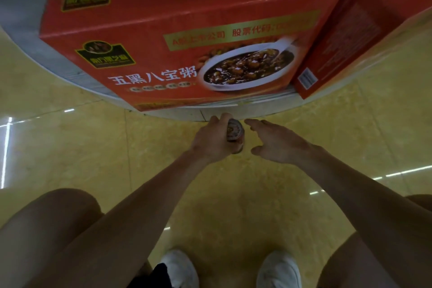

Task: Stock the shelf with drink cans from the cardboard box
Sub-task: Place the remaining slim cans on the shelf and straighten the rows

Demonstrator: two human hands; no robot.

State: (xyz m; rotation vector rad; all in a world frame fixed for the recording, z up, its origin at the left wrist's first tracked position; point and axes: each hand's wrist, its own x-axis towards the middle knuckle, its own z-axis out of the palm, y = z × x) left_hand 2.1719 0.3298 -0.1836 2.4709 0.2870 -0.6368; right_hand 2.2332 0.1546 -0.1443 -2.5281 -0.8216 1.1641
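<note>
My left hand (211, 139) grips a small dark can (235, 134) with a printed label, held low just in front of the white shelf edge (182, 113). My right hand (274, 141) hovers beside the can on its right, fingers relaxed and spread, not touching it. A large red cardboard box (182, 30) with a yellow handle and a picture of a bowl of porridge stands on the shelf above my hands. The space beneath the shelf edge is hidden from view.
A second red box (364, 25) stands tilted to the right of the first, touching it. The yellow tiled floor (70, 147) spreads below. My knees and white shoes (180, 269) are at the bottom of the view.
</note>
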